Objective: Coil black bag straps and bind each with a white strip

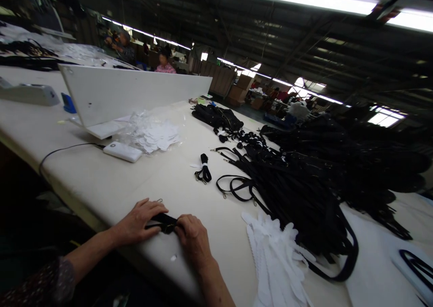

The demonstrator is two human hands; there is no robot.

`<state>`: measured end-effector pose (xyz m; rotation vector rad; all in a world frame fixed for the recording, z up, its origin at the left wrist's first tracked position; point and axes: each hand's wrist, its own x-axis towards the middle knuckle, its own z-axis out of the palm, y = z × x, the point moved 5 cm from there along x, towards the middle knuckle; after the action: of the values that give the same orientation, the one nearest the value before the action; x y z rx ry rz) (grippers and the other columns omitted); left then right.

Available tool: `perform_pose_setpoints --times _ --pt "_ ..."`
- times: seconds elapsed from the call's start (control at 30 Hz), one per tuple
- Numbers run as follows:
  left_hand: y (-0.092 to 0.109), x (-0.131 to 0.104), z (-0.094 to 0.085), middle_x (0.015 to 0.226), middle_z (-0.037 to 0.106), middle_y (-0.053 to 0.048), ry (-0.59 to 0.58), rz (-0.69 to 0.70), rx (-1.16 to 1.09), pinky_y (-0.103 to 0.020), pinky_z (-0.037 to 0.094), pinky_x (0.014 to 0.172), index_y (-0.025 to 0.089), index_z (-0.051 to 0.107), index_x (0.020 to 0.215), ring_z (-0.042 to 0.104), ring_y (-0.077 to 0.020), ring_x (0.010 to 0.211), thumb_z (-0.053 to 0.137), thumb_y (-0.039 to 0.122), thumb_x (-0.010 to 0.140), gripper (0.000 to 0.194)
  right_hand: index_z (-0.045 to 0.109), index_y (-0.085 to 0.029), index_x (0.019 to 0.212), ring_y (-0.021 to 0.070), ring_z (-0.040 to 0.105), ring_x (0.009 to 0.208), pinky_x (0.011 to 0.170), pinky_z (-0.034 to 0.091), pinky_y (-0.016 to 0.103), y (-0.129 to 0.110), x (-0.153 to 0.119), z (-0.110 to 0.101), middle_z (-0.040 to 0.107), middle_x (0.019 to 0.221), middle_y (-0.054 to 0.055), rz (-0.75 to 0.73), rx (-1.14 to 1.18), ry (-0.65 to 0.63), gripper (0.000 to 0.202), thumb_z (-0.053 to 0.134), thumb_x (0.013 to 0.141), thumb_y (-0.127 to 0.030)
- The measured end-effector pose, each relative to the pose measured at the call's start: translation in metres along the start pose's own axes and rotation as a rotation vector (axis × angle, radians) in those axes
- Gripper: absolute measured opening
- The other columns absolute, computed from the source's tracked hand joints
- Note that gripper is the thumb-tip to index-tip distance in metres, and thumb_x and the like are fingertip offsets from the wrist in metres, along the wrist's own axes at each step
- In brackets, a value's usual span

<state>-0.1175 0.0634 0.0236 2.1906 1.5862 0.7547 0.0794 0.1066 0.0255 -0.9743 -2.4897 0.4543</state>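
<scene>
Close to the table's front edge, a folded black strap with metal hardware lies between my hands. My left hand is closed on its left end, thumb below and fingers above. My right hand grips the right end with bent fingers. A metal hook pokes out above my left fingertips. Farther up the table rests a bundled black strap, wrapped with a white band and showing metal clips. To its right, a loose black strap lies in loops beside a large pile of black straps.
White paper strips lie fanned out at front right. A white power bank with a black cable sits near plastic-wrapped white pieces. Behind stands a white divider panel. Black bags are at the far side. Two people sit beyond the panel.
</scene>
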Motion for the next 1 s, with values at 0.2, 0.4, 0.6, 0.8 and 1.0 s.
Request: perform_pose_setpoints --times 0.2,0.4,0.6,0.8,1.0 --pt "-0.025 0.004 -0.047 0.145 0.057 -0.007 0.127 -0.096 -0.188 -0.040 0.042 0.112 0.025 0.051 0.138 0.051 -0.0244 0.134 0.049 0.038 0.096 0.044 0.064 -0.026 0.103 0.0186 0.061 0.087 0.078 0.043 0.028 -0.001 -0.002 0.001 0.070 0.096 0.002 0.023 -0.012 0.000 0.013 0.065 0.091 -0.022" --pt "0.004 0.012 -0.022 0.151 0.051 -0.007 -0.103 0.083 0.069 -0.052 0.030 0.116 0.033 0.045 0.144 0.042 -0.0316 0.140 0.069 0.037 0.083 0.066 0.065 -0.025 0.100 0.0185 0.061 0.087 0.078 0.044 0.027 -0.003 0.001 -0.001 0.070 0.095 0.002 0.025 -0.021 -0.006 0.009 0.065 0.092 -0.023" --pt "0.014 0.025 0.001 0.114 0.070 -0.003 -0.165 0.039 0.153 -0.052 0.023 0.114 0.032 0.068 0.116 0.062 -0.0255 0.113 0.063 0.032 0.089 0.028 0.066 -0.027 0.102 0.0191 0.061 0.089 0.079 0.045 0.028 0.002 -0.004 0.000 0.071 0.097 0.001 0.035 0.016 -0.002 0.013 0.066 0.090 -0.022" --pt "0.013 0.019 0.005 0.097 0.071 0.001 -0.237 0.033 0.097 -0.043 0.027 0.109 0.039 0.071 0.110 0.064 -0.0212 0.100 0.056 0.037 0.094 0.022 0.067 -0.030 0.111 0.0175 0.063 0.099 0.088 0.047 0.028 0.012 -0.022 0.001 0.071 0.108 -0.002 0.092 0.089 0.032 0.024 0.069 0.088 -0.023" --pt "-0.013 0.012 0.028 0.095 0.074 0.013 -0.179 0.021 0.016 -0.048 0.019 0.115 0.053 0.070 0.107 0.068 -0.0208 0.100 0.058 0.036 0.087 0.029 0.065 -0.030 0.110 0.0171 0.064 0.095 0.085 0.048 0.028 0.019 -0.039 -0.001 0.072 0.107 -0.004 0.130 -0.083 0.014 0.020 0.066 0.090 -0.035"
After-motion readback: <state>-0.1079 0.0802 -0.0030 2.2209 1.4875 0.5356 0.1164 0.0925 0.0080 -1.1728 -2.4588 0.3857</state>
